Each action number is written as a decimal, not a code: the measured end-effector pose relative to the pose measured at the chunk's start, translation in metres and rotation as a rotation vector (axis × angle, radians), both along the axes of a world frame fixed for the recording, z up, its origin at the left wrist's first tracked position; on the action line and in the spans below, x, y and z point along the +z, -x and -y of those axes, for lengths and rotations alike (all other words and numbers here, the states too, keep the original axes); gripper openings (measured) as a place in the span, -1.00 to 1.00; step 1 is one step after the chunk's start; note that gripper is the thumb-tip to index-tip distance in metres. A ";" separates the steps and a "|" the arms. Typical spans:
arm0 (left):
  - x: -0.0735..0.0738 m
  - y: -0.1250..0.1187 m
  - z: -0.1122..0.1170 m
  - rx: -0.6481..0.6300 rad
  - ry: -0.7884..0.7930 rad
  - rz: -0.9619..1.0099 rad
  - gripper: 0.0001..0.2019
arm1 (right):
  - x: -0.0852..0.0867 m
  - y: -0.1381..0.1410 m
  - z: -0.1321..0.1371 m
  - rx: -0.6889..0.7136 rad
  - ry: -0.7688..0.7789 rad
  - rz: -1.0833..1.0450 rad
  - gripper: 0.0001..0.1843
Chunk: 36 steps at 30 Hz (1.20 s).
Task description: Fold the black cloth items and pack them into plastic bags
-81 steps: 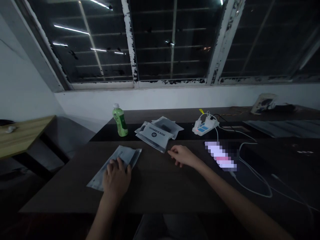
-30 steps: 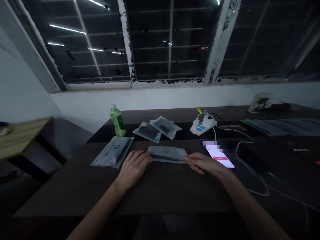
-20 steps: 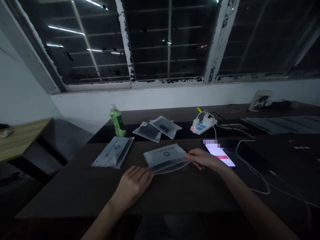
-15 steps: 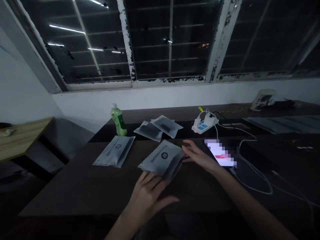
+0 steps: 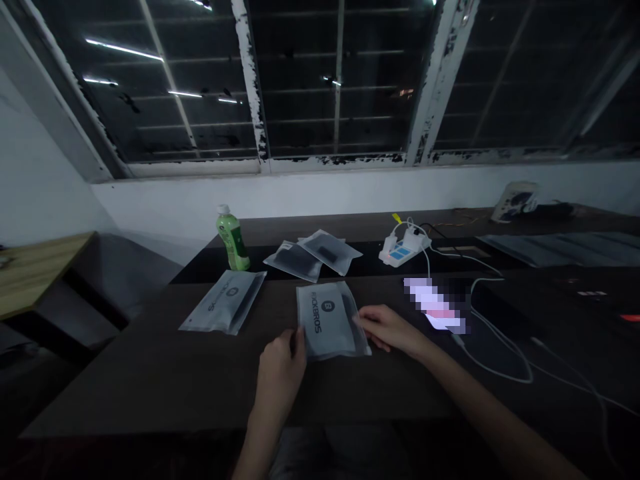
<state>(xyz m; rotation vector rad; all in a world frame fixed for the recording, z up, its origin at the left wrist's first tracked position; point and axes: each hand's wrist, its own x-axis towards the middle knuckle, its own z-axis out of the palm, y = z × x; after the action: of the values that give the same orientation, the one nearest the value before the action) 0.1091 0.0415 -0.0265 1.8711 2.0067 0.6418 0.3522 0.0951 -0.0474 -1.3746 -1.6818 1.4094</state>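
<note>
A frosted plastic pouch (image 5: 333,323) printed ROCKBROS lies in front of me, its round logo toward the far end. My left hand (image 5: 283,360) pinches its left edge between thumb and fingers. At its right edge, my right hand (image 5: 383,327) is closed on the plastic, with the fingertips partly hidden. To the left lies a second printed pouch (image 5: 225,303), touched by neither hand. Farther back, several frosted pouches (image 5: 327,250) overlap, and a dark shape shows through one of them.
A green bottle (image 5: 233,240) stands behind the left pouch. Right of centre are a white power strip (image 5: 405,251) with plugs, a lit phone (image 5: 437,307) and loose white cables (image 5: 505,347). Grey plastic sheets (image 5: 560,248) lie at the far right. A wooden table (image 5: 45,273) stands left.
The pouch between my hands has turned and now lies straighter, its print running toward me. My left hand has moved from its near edge to its left edge and closed. My right hand has closed.
</note>
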 end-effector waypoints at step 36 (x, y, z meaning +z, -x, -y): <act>0.012 0.109 -0.007 0.459 -0.511 -0.160 -0.61 | 0.019 -0.002 0.010 -0.263 -0.364 0.443 -0.78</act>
<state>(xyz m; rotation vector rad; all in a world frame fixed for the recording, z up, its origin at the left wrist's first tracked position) -0.0003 0.0489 -0.0140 1.7526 2.5964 1.2654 0.3540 0.0848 -0.0287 -1.6924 -1.8244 0.6414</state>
